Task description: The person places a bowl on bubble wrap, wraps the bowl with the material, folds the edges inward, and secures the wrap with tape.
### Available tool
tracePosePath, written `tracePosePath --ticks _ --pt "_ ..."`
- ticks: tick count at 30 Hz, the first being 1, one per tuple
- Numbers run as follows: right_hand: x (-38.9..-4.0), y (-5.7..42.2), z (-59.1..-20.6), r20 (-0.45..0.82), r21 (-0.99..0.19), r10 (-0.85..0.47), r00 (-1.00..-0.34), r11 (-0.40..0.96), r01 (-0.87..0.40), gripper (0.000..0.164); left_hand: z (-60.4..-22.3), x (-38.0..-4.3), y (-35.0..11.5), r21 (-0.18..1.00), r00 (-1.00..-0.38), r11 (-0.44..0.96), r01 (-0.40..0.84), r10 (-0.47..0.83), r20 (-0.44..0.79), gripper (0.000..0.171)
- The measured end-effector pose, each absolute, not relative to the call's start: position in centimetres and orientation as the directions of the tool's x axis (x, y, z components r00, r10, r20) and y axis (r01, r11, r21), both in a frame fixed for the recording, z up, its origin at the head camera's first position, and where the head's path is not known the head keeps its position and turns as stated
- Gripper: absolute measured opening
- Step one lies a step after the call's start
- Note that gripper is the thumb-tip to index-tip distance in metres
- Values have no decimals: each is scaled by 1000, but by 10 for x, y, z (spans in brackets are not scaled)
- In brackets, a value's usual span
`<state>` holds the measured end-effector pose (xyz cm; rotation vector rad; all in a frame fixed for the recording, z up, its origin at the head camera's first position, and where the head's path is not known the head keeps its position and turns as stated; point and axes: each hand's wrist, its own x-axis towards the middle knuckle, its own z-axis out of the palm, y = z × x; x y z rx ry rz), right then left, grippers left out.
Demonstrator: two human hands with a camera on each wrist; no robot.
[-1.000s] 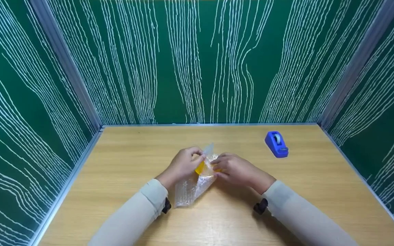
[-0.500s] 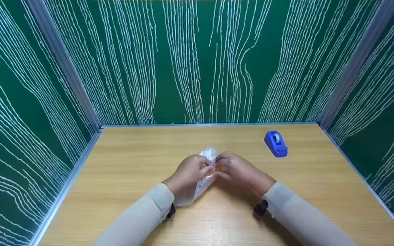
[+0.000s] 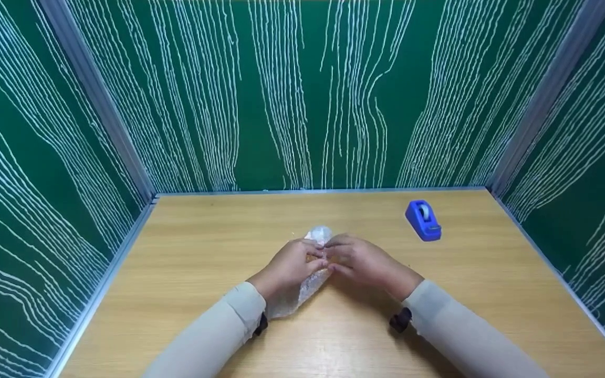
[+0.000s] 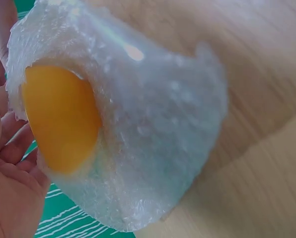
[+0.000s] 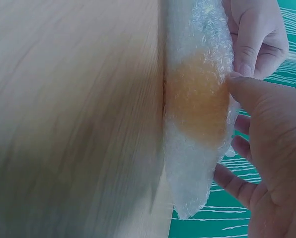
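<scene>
Head view gives the best look, so tell me: where is the bubble wrap (image 3: 309,287) from that blue tape dispenser (image 3: 424,220)?

— To the left of the dispenser and closer to the person, on the wooden table (image 3: 202,247). It is folded round something yellow, and both hands are at it.

— What is the yellow thing (image 4: 63,121)? I can't make it out.

— Nor can I. From the left wrist you see one end bare in the mouth of the wrap; from the right wrist it only glows orange through the bubbles.

— And the hands?

— The left hand (image 3: 289,268), the farther one from the dispenser, has its fingers bent and pinches the wrap's edge. The right hand (image 3: 368,261), on the dispenser's side of the bundle, pinches that edge too, thumb on one face and fingers behind. The fingertips of the two nearly meet. How hard they squeeze, I can't tell.

— Anything else you notice?

— Pale sleeves (image 3: 213,331) run down both forearms, with something dark (image 3: 400,319) at each wrist, nearer the person than the dispenser. Beyond the dispenser rises a green wall (image 3: 329,94) covered in wavering white lines
</scene>
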<state>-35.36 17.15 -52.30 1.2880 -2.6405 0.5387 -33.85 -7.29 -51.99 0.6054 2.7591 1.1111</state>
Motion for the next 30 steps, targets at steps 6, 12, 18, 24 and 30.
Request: tracePosePath --ticks 6,12,18,24,30 --pt "-356 173 -526 298 -192 -761 -576 543 -817 31 -517 -338 -81 730 -921 604 319 378 89 19" --pt "-356 170 -524 272 -172 -777 -567 541 -823 32 -513 -336 -100 713 -901 577 398 392 185 12" --pt "-355 170 -521 237 -197 -767 -596 563 -802 31 -512 -331 -125 636 -885 636 436 430 177 10" --pt "-354 168 -519 244 -200 -773 -586 551 -810 24 -510 -324 -147 574 -858 668 473 498 127 10" --pt "-355 167 -518 244 -200 -775 -583 548 -812 19 -516 -318 -161 555 -850 686 470 522 74 14"
